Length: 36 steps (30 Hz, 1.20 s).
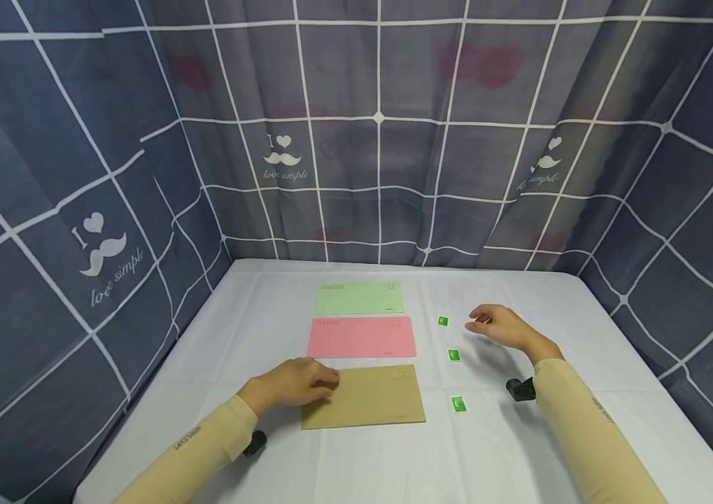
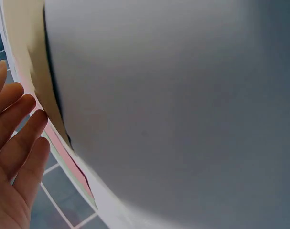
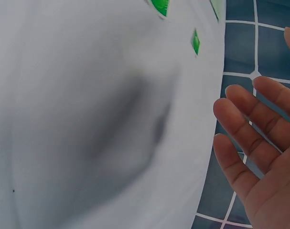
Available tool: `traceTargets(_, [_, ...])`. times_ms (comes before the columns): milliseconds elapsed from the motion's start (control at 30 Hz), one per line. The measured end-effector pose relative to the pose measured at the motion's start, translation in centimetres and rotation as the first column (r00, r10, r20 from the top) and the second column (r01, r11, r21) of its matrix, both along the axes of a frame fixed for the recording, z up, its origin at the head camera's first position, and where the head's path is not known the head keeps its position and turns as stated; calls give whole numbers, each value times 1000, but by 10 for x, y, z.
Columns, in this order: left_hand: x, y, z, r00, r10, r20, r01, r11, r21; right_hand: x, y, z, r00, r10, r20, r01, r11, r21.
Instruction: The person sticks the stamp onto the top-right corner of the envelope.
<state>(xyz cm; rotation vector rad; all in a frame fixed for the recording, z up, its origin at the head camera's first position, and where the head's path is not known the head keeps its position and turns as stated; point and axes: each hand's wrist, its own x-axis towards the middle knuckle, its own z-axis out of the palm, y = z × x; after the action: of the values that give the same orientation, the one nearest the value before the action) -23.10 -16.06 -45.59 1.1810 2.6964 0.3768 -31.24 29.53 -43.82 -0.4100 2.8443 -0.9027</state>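
Three envelopes lie in a column on the white table: a green envelope [image 1: 359, 299] at the back, a pink envelope [image 1: 361, 338] in the middle and a brown envelope [image 1: 375, 399] in front. To their right, three small green stamps form a column: the far stamp [image 1: 443, 320], the middle stamp [image 1: 453, 355] and the near stamp [image 1: 459, 404]. My left hand [image 1: 296, 382] is over the brown envelope's left edge, fingers relaxed. Just right of the far stamp hovers my right hand [image 1: 502, 326], holding nothing; its fingers [image 3: 238, 121] are loosely bent in the right wrist view.
A white cloth covers the table [image 1: 217, 357]. Behind it and along both sides hangs a dark checked curtain [image 1: 343, 154] with white lines. Each wrist carries a small black device, such as the right one [image 1: 521, 389].
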Motion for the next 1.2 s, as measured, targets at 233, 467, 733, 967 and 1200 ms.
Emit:
traceTargets(233, [1, -1, -4, 1000, -13, -28, 12, 1000, -29, -1, -2, 0, 1000, 4, 5, -4, 1000, -18])
traceTargets(467, [5, 0, -5, 999, 19, -26, -21, 997, -78, 0, -5, 1, 1000, 4, 6, -4, 999, -35])
traceTargets(733, [7, -1, -5, 1000, 7, -26, -10, 995, -100, 3, -8, 5, 998, -4, 56, 7, 998, -62])
traceTargets(967, [8, 0, -5, 1000, -4, 0, 4, 998, -55, 3, -7, 4, 998, -3, 63, 7, 998, -55])
traceTargets(1200, [10, -2, -6, 1000, -19, 6, 19, 998, -55, 5, -7, -1, 998, -2, 64, 6, 998, -62])
